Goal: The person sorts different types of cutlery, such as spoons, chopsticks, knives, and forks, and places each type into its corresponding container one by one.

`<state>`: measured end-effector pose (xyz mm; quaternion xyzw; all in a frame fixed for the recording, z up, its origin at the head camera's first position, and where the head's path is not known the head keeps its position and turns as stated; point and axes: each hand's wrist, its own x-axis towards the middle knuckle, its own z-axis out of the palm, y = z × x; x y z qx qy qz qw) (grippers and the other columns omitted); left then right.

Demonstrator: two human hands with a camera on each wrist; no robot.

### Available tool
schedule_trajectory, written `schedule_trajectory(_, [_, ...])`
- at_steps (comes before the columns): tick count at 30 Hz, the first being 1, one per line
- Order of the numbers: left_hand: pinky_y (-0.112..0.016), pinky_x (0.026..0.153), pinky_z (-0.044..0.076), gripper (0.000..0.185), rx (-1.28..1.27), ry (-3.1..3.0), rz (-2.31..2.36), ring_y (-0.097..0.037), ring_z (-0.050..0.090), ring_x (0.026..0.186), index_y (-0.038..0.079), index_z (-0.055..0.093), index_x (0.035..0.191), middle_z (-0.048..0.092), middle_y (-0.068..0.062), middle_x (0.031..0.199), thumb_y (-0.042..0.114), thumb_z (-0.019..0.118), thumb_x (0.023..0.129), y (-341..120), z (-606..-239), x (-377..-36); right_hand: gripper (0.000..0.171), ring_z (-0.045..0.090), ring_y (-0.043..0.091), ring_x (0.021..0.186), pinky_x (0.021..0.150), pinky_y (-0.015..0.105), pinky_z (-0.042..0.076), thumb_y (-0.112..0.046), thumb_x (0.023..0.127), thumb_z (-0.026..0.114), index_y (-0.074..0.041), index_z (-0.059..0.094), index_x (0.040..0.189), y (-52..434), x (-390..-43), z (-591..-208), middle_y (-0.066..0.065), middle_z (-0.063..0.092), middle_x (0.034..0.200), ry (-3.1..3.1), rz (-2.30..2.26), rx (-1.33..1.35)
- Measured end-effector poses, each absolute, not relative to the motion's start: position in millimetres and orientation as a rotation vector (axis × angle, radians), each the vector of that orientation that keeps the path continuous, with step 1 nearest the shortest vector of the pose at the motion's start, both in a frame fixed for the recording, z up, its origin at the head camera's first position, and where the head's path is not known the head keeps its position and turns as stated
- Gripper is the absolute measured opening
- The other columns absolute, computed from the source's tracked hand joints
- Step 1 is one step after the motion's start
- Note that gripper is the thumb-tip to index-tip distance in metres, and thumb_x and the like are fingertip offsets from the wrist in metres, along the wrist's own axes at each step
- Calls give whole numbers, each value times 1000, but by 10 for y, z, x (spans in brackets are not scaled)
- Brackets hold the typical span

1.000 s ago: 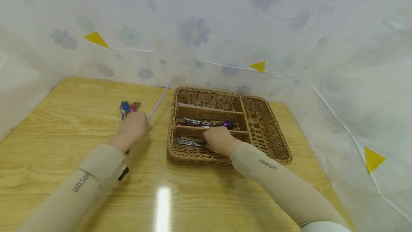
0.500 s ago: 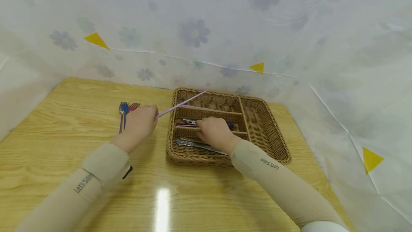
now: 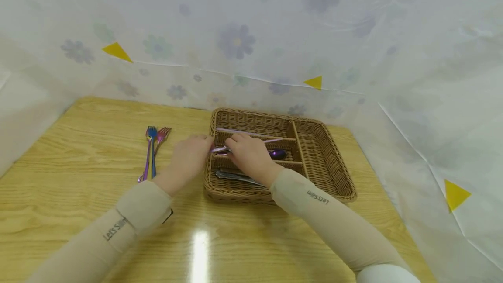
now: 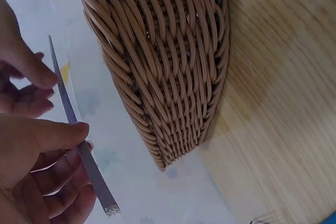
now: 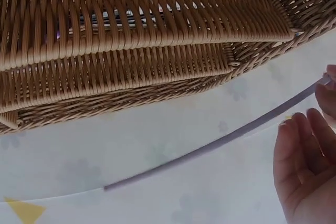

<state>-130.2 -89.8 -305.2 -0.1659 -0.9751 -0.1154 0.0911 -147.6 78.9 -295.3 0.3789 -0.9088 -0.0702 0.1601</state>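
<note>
My left hand (image 3: 206, 145) pinches one end of a thin purple chopstick (image 3: 273, 140) between thumb and fingers (image 4: 63, 135). The stick lies level over the left compartments of a wicker cutlery basket (image 3: 334, 160), pointing right. My right hand (image 3: 232, 143) is over the stick's middle, its fingers (image 5: 304, 161) loosely extended, with a fingertip (image 4: 44, 77) against the chopstick (image 4: 71, 111). In the right wrist view the chopstick (image 5: 220, 140) runs just past those fingers, in front of the basket (image 5: 136, 30). A second purple chopstick (image 3: 243, 132) lies in the far compartment.
A purple spoon (image 3: 277, 153) lies in the middle compartment and a silver utensil (image 3: 235, 177) in the near one. Coloured forks (image 3: 151, 152) lie on the wooden table (image 3: 78, 213) left of the basket. Flowered plastic sheeting (image 3: 251, 34) walls the table at the back and right.
The left hand has carried the chopstick right from beside the forks and swung it down flat over the basket. The right hand has moved from the near compartment up to the stick.
</note>
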Motion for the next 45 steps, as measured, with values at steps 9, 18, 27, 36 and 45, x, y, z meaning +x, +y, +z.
schedule_trajectory(9, [-34, 58, 52, 5, -559, -2779, -349, -24, 62, 76, 8, 63, 86, 66, -7, 82, 12, 62, 89, -789, -3022, -1338, 10, 62, 12, 84, 67, 23, 54, -21, 90, 62, -16, 70, 92, 832, -1568, -2850, -1, 65, 88, -2679, -371, 1015])
schedule_trajectory(18, [-32, 54, 48, 8, -473, -2833, -450, -22, 58, 68, 3, 61, 89, 63, -9, 81, 8, 65, 84, -1017, -3103, -1396, 14, 62, 13, 87, 68, 26, 54, -21, 90, 61, -19, 70, 102, 959, -1748, -2779, -4, 68, 97, -2844, -459, 930])
schedule_trajectory(27, [-37, 52, 48, 17, -269, -3062, -439, -25, 62, 68, 1, 63, 96, 67, -15, 88, 15, 63, 86, -1427, -3209, -1358, 16, 65, 16, 89, 71, 30, 55, -19, 92, 59, -14, 70, 103, 1000, -1970, -2856, 1, 69, 96, -2915, -323, 884])
schedule_trajectory(36, [-37, 53, 46, 23, -93, -3272, -438, -22, 56, 62, 0, 61, 83, 62, -10, 71, 22, 59, 88, -1741, -3357, -1352, 18, 66, 17, 89, 74, 33, 56, -14, 93, 56, -14, 71, 104, 969, -2279, -2989, 3, 70, 99, -3016, -272, 752])
schedule_trajectory(45, [-27, 48, 38, 28, -8, -3331, -428, -15, 47, 51, 1, 59, 76, 51, -4, 58, 25, 60, 89, -1887, -3450, -1314, 21, 67, 20, 90, 76, 37, 55, -12, 94, 55, -14, 71, 106, 1074, -2572, -3124, 3, 71, 102, -3070, -249, 694])
